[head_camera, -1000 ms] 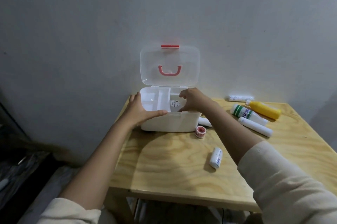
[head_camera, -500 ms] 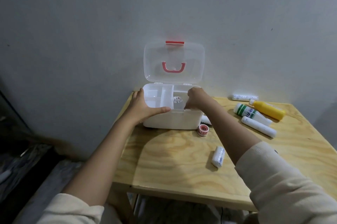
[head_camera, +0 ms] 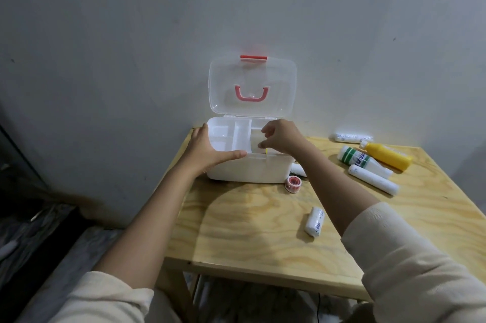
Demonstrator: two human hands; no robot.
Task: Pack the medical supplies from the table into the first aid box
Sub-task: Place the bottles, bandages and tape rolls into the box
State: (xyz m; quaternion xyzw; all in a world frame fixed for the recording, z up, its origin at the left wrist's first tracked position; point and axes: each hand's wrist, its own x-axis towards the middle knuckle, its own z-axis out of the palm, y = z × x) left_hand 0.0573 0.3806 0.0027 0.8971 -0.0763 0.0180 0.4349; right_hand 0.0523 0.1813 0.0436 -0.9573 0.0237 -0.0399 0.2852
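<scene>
The white first aid box (head_camera: 249, 170) stands open at the table's back left, its clear lid (head_camera: 252, 86) with a pink handle leaning on the wall. My left hand (head_camera: 207, 150) grips the box's left end, thumb along the front rim. Over the right compartment, my right hand (head_camera: 280, 137) pinches a small pale item (head_camera: 259, 144) with a thin yellow edge; what it is stays unclear. On the table lie a red-and-white tape roll (head_camera: 293, 184), a short bandage roll (head_camera: 314, 221), a green-banded bottle (head_camera: 360, 161), a yellow bottle (head_camera: 386, 155) and a long white roll (head_camera: 373, 183).
Another wrapped roll (head_camera: 352, 137) lies by the wall at the back right. A white item (head_camera: 297, 170) shows partly behind my right forearm, beside the box. The wooden table (head_camera: 249, 238) ends close to me; left of it the floor is dark.
My right hand has risen from the right compartment with its fingertips pinched together. The round item seen there earlier is now hidden. My left hand still holds the box.
</scene>
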